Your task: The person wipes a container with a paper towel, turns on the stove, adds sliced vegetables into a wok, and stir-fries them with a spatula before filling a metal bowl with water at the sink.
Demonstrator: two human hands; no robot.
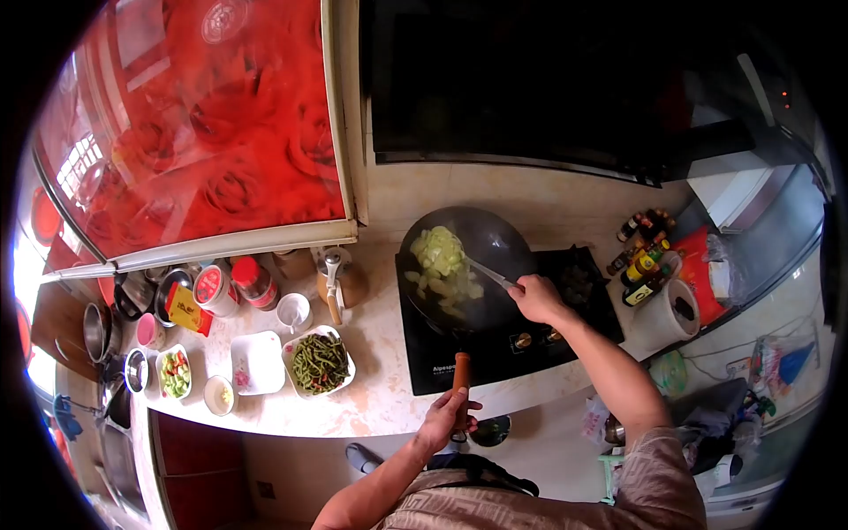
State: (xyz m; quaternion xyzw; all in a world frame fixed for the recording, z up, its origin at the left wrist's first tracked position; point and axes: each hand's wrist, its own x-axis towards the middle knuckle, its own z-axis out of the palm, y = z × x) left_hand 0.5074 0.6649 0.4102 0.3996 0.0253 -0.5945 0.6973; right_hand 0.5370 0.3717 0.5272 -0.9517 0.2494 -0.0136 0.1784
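A dark wok sits on the black gas stove with pale green sliced vegetables at its left side. My left hand is closed round the wok's brown wooden handle, near the counter's front edge. Held in my right hand, at the wok's right rim, is a metal spatula; its head is hidden among the vegetables. Left of the stove stands a square white dish of green beans, beside an empty white dish.
On the left are a small dish of cut vegetables, a small bowl, a red-lidded jar and a metal-topped jug. Sauce bottles and a white container stand right of the stove. A dark range hood hangs above.
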